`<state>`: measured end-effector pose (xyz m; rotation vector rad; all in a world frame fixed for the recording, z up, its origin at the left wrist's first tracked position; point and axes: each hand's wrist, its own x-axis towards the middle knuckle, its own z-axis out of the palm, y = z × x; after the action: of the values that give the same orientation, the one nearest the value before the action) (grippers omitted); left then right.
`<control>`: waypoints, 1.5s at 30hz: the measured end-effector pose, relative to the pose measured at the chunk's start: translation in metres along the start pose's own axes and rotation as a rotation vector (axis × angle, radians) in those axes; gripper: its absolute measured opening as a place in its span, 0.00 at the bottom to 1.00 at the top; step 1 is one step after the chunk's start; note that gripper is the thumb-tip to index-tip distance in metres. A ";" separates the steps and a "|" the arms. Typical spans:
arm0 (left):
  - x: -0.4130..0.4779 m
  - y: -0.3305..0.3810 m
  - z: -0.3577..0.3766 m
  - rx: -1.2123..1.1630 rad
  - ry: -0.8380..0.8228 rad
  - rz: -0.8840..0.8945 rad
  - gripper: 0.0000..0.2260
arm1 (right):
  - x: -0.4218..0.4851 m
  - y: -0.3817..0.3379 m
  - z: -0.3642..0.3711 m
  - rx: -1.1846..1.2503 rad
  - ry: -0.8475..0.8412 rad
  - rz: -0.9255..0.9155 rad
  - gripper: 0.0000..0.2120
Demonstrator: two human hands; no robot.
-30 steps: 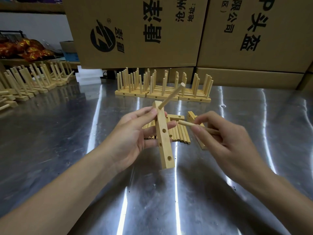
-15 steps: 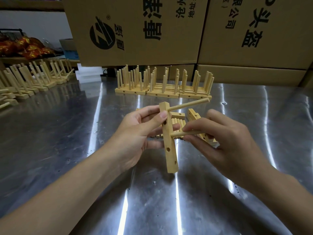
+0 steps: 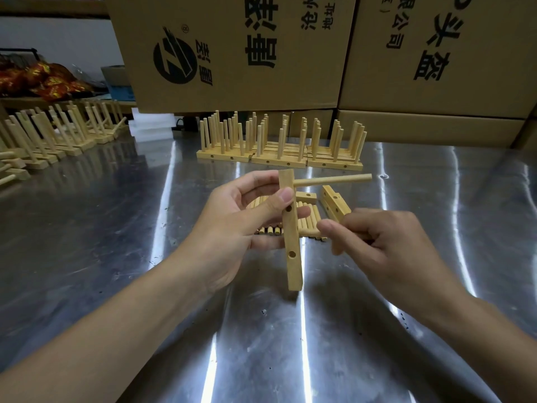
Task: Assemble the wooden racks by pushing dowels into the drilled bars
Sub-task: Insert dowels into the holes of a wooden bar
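Note:
My left hand (image 3: 232, 228) grips a drilled wooden bar (image 3: 292, 257) and holds it upright above the steel table (image 3: 116, 242). One dowel (image 3: 334, 180) is seated in the bar's top hole and points right. Two lower holes on the bar are empty. My right hand (image 3: 383, 245) hovers just right of the bar with its thumb and fingers pinched together. The dowel it holds is almost entirely hidden inside the fingers. Behind the hands lie a pile of loose dowels (image 3: 308, 225) and loose drilled bars (image 3: 334, 203).
A row of finished racks (image 3: 279, 149) stands behind the pile, in front of large cardboard boxes (image 3: 232, 53). More assembled racks (image 3: 52, 138) line the far left of the table. Red snack packets (image 3: 43, 80) sit at the back left.
The bar has been turned more upright, so its seated dowel now points right. My right hand has pulled its dowel back from the bar's second hole, which is empty again.

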<state>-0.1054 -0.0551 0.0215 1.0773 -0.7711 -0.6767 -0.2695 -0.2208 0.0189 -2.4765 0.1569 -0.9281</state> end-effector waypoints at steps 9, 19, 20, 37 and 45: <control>0.002 0.000 -0.001 0.034 -0.003 -0.016 0.18 | 0.004 -0.006 -0.007 -0.065 0.021 -0.192 0.07; 0.001 -0.004 -0.001 0.030 -0.030 0.043 0.16 | 0.002 -0.011 -0.002 -0.017 -0.018 -0.060 0.13; 0.002 -0.004 -0.002 0.028 -0.047 0.048 0.17 | 0.002 -0.011 0.000 0.015 -0.006 -0.033 0.14; -0.002 0.000 -0.003 0.395 -0.181 0.055 0.13 | 0.004 -0.009 -0.005 0.366 -0.135 0.351 0.18; 0.001 -0.003 -0.004 0.391 -0.160 0.008 0.14 | 0.008 -0.007 -0.013 0.589 -0.282 0.498 0.25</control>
<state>-0.1020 -0.0552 0.0182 1.3839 -1.0749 -0.6248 -0.2718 -0.2216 0.0356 -1.8617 0.3310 -0.3393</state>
